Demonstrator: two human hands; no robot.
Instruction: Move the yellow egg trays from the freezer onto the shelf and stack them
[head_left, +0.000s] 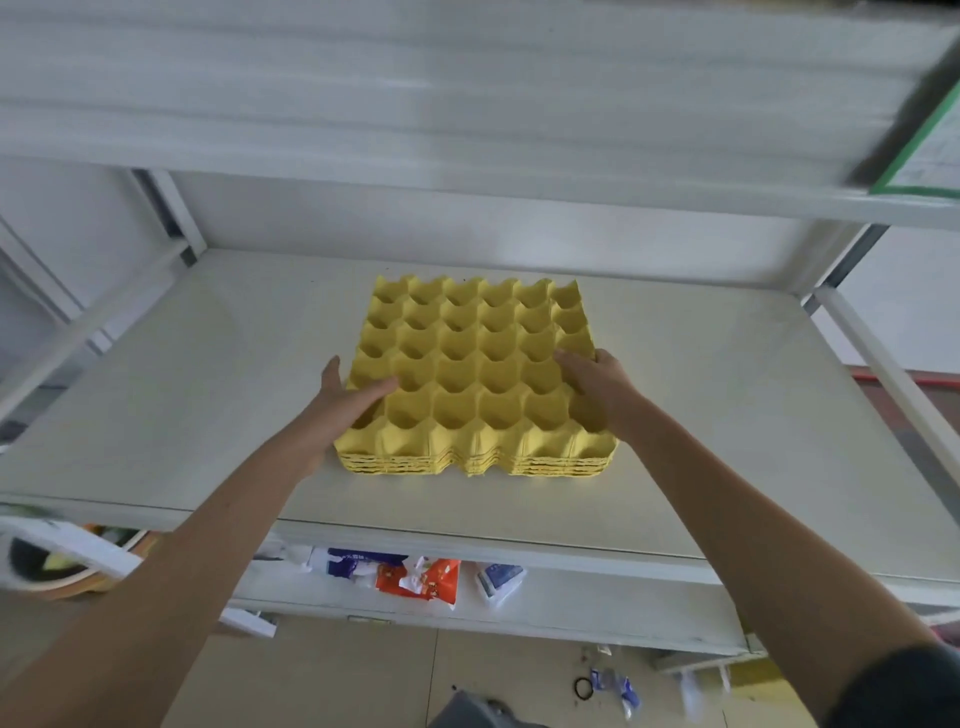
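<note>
a person's two bare hands steady a stack of yellow egg trays (478, 374) sitting on the middle board of a white metal shelf (208, 364), near its front edge. the left hand (340, 400) clasps the stack's left side, thumb lying across the top cups, fingers down the outer edge. the right hand (597, 384) grips the right side, fingers curled over the rim. crumpled packets (415, 574) lie on the lower board beneath.

A white metal rack (649, 558) stands before a pale wall (467, 228), with colourful packets (415, 577) below and a beige tiled floor (322, 686).
</note>
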